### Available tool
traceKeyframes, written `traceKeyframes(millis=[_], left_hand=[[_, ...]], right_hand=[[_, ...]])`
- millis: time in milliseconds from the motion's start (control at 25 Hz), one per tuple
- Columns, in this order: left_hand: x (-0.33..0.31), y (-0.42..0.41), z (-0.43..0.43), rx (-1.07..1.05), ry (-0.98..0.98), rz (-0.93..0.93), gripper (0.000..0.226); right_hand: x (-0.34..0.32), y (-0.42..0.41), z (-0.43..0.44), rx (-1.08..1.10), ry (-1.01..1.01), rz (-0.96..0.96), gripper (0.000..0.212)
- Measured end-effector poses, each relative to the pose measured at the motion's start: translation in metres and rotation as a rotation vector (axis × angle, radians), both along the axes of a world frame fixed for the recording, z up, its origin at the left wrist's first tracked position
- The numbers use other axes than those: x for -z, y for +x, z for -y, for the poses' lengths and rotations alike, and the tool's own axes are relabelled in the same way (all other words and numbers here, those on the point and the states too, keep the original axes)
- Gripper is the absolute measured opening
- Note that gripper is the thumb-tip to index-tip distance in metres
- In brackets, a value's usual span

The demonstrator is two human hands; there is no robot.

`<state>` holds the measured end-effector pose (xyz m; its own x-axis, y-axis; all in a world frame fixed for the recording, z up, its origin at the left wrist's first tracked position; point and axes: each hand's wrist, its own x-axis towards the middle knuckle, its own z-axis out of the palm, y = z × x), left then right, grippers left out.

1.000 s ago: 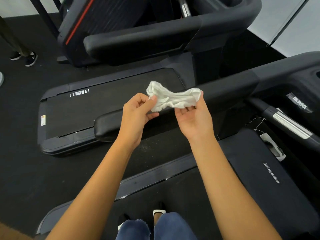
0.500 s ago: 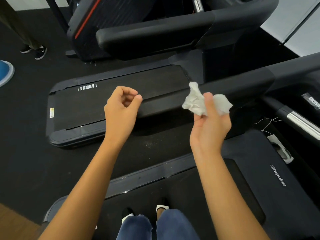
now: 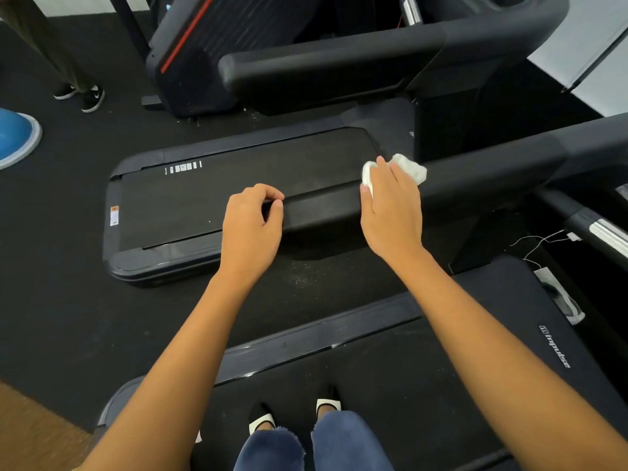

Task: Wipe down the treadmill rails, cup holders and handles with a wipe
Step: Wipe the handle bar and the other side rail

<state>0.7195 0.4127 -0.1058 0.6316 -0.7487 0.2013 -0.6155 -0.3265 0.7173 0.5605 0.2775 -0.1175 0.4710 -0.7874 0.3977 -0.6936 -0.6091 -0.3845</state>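
The treadmill (image 3: 509, 385) the person stands on fills the lower part of the view, and its left side rail (image 3: 323, 209) runs across the middle as a thick, dark padded bar; everything else is placed against that rail. Beyond the rail lies a second treadmill (image 3: 238, 198) on the dark floor (image 3: 51, 266), and further beyond that a third machine with a red stripe (image 3: 190, 56). A blue dome (image 3: 13, 137) sits on the floor far off past the rail's free end.

The left hand (image 3: 249, 229) is at the rail's free end, fingers curled over the top and thumb against the near face, a loose closed grip holding only the rail, most likely to steady the body while leaning. The right hand (image 3: 390, 212) is further along the rail toward the console, palm down, fingers pressed flat and together, arm stretched forward. Its grip pins the white wipe (image 3: 411, 169) against the rail's top; the wipe bunches out past the fingertips on the far side. That flat pose suits a sliding stroke along the rail, so wiping appears just begun, with cup holders and handles not yet done.
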Motion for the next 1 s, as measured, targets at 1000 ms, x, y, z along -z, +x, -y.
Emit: traceKeyframes(millis=[1000], left_hand=[[0.009,-0.001,-0.004,0.029,0.007,-0.19,0.035]], right_hand=[[-0.005,0.034,-0.06,-0.28,0.15,0.197,0.032]])
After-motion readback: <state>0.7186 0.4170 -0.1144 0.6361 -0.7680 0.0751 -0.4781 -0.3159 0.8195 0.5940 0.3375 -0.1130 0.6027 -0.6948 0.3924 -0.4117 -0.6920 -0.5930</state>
